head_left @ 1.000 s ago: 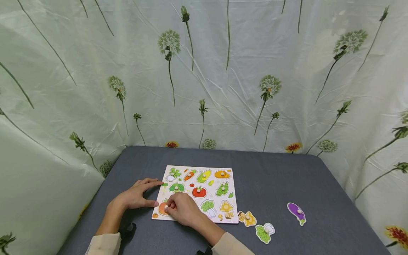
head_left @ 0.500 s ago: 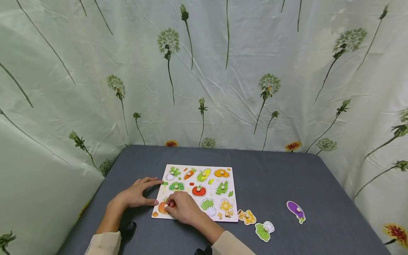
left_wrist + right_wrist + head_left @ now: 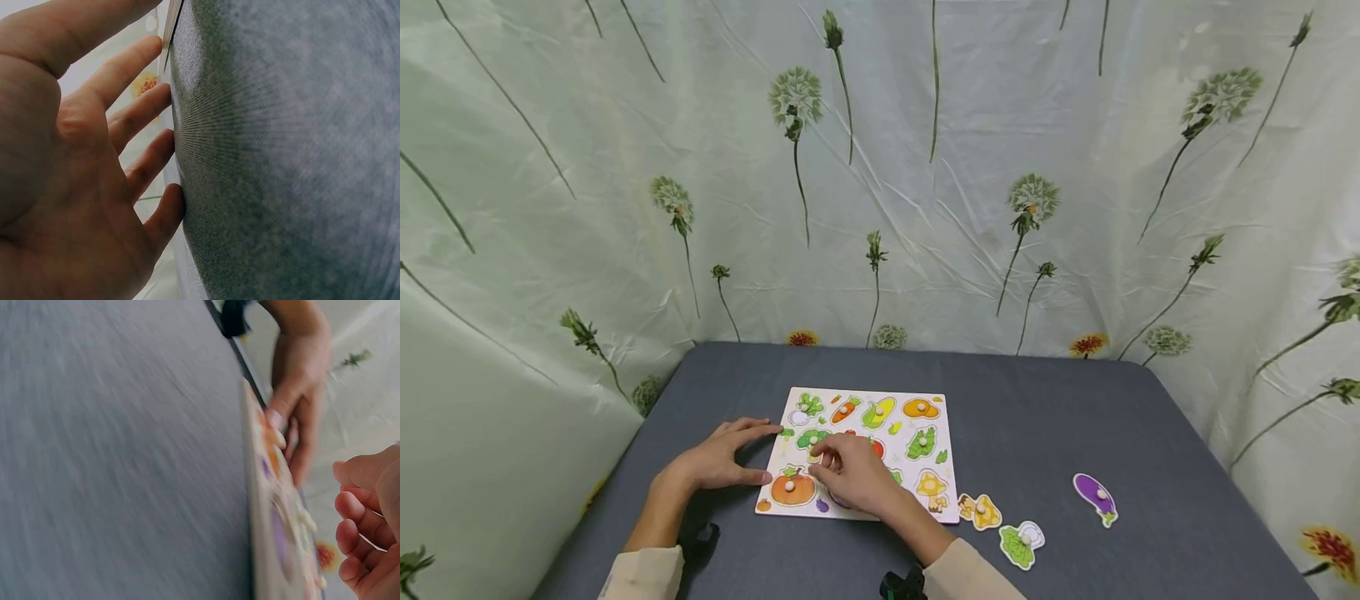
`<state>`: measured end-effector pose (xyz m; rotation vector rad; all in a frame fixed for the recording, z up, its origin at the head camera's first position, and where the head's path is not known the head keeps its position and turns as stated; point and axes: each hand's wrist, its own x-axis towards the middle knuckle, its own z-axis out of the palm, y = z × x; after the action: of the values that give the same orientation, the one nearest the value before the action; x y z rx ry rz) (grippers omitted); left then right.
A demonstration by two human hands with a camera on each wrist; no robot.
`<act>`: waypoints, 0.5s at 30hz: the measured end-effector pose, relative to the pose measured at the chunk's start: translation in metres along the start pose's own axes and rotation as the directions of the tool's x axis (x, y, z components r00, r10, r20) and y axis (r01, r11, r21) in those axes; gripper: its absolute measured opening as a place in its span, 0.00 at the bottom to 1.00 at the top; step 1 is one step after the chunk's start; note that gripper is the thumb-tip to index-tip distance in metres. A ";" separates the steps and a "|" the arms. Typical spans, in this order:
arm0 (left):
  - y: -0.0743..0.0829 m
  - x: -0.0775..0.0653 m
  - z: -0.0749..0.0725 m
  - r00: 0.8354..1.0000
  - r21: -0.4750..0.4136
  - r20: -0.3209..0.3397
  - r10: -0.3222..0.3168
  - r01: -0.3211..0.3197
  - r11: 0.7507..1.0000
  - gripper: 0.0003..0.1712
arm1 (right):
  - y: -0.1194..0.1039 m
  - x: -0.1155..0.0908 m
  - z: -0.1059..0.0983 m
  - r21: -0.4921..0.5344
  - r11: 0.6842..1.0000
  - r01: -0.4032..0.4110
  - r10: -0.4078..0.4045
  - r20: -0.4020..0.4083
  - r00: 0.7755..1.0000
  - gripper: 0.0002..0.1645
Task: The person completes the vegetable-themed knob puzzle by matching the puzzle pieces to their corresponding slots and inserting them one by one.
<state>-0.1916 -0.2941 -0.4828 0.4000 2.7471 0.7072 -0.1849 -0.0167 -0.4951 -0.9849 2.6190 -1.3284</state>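
Note:
A white vegetable puzzle board (image 3: 781,498) with small knobbed pieces lies on the table. My left hand (image 3: 718,457) rests at its left edge, fingers extended and thumb near the front corner; the left wrist view shows its fingers spread. The orange pumpkin piece (image 3: 793,488) sits in its place at the front left. Just right of it, my right hand (image 3: 853,473) is over the board with loosely bent fingers, and nothing shows between them in the right wrist view. It partly hides the tomato piece (image 3: 879,450) and a purple shape in the front row.
Right of the board lie a yellow mushroom piece (image 3: 987,513), a green and white leafy vegetable piece (image 3: 1018,547) and, farther off, a purple eggplant piece (image 3: 1093,498). The grey table (image 3: 1030,425) ends at a flower-printed curtain (image 3: 955,275) behind and at the sides.
My right hand has let go of the pumpkin piece's knob and moved to the right and slightly up, uncovering the pumpkin. The left hand stays put.

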 end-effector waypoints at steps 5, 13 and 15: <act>0.000 0.001 0.000 1.000 -0.010 0.014 0.002 -0.002 1.000 0.49 | 0.009 -0.007 -0.025 -0.027 0.999 -0.032 0.030 -0.059 0.998 0.09; -0.001 0.000 -0.001 1.000 -0.007 0.010 0.008 -0.008 1.000 0.49 | 0.018 -0.025 -0.056 -0.062 0.997 -0.045 0.039 -0.098 0.994 0.09; -0.002 0.001 0.000 1.000 -0.009 0.010 0.004 -0.004 1.000 0.49 | 0.020 -0.030 -0.064 -0.090 0.995 -0.051 0.040 -0.111 0.993 0.08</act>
<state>-0.1929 -0.2951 -0.4837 0.4062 2.7339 0.7161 -0.1910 0.0536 -0.4765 -0.8815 2.7888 -1.2973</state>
